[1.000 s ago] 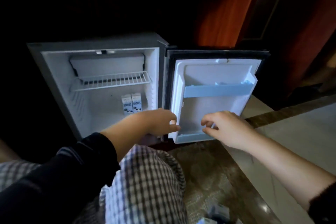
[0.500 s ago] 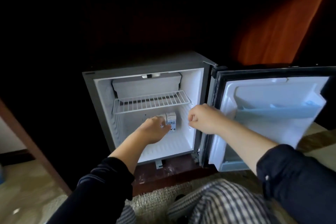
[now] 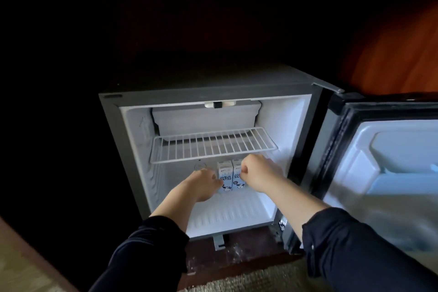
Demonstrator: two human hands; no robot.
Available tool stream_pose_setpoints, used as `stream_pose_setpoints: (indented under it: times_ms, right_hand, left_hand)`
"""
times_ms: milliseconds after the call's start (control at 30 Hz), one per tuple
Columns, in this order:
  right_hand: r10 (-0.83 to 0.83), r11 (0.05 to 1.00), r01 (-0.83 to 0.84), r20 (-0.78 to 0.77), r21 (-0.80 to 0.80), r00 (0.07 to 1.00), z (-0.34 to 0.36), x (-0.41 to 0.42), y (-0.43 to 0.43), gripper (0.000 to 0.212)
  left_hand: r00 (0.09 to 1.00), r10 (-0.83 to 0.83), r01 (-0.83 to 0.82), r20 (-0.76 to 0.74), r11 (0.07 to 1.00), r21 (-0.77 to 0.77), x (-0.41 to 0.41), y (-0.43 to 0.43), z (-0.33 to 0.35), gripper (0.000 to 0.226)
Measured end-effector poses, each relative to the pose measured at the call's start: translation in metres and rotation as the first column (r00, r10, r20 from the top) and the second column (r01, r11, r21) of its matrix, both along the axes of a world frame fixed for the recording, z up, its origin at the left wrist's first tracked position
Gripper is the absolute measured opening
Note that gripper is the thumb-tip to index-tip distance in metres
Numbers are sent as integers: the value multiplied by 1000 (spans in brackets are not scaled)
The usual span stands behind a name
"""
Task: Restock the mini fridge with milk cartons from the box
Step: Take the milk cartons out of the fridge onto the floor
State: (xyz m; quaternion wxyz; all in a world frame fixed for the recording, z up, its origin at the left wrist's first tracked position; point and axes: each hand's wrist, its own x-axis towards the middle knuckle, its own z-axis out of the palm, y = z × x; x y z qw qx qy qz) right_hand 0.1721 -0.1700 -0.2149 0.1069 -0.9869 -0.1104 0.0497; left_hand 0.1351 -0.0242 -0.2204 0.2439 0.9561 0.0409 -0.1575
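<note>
Head view: two milk cartons [image 3: 228, 174] stand upright, side by side, on the mini fridge [image 3: 296, 125] floor under the wire shelf [image 3: 213, 144]. The left hand [image 3: 203, 182] and right hand [image 3: 257, 170] curl against their outer sides; whether they grip or only nudge, I cannot tell. The cartons look light, stiff and crushable, so hold the flat sides.

We saw a dark, scuffed wooden ledge [image 3: 237, 253] low in the middle of the scene, and just nearer than it a coarse beige carpet [image 3: 248, 280] along the near edge. At the far right an orange-red panel [image 3: 398, 59] stood out of deep shadow. At the near left a brown wooden strip [image 3: 28, 251] ran on a slant, with pale flooring [image 3: 16, 277] in the corner beside it.
</note>
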Motion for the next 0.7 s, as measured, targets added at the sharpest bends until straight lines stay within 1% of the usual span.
stream_pose_setpoints:
  times_ms: [67,100,167,200,267,333,433,500,600,667,700]
  right_hand:
    - [-1,1000,2,3,-27,1000,-13,13,4,23]
    - [0,999,0,2,-43,1000,-19,19,4,21]
    - [2,998,-2,-5,-68,1000,-34,32,5,11]
    - [0,998,0,-7,-67,1000,-43,38,4,11]
    - [-1,998,0,-14,-68,1000,-59,47,2,21]
    - [25,997,-26,-9,-74,1000,-74,55,1,33]
    - [83,995,-83,8,-49,996,-93,69,0,52]
    - [118,992,-116,44,-43,992,-104,78,2,60]
    - [125,992,-123,93,-30,988,-115,90,7,67]
    - [118,993,-119,86,6,989,-123,96,10,72]
    - [113,993,-115,70,15,991,-127,98,11,75]
  left_hand:
    - [1000,9,-9,11,999,-33,12,0,-11,38]
    - [1000,10,-10,15,999,-39,17,1,-20,39]
    - [1000,4,-3,8,1000,-26,27,3,-37,47]
    - [1000,-1,1,-1,1000,-8,32,5,-46,53]
    - [1000,-19,19,-14,999,41,42,9,-61,63]
    - [999,-33,33,6,996,83,52,11,-72,69]
    - [998,-28,21,63,994,110,64,12,-87,70]
    - [996,-21,10,85,992,129,72,11,-97,72]
    - [994,20,-29,112,996,86,89,8,-103,73]
    - [991,40,-48,125,997,67,100,2,-106,73]
    - [993,43,-51,108,996,69,103,-1,-109,75]
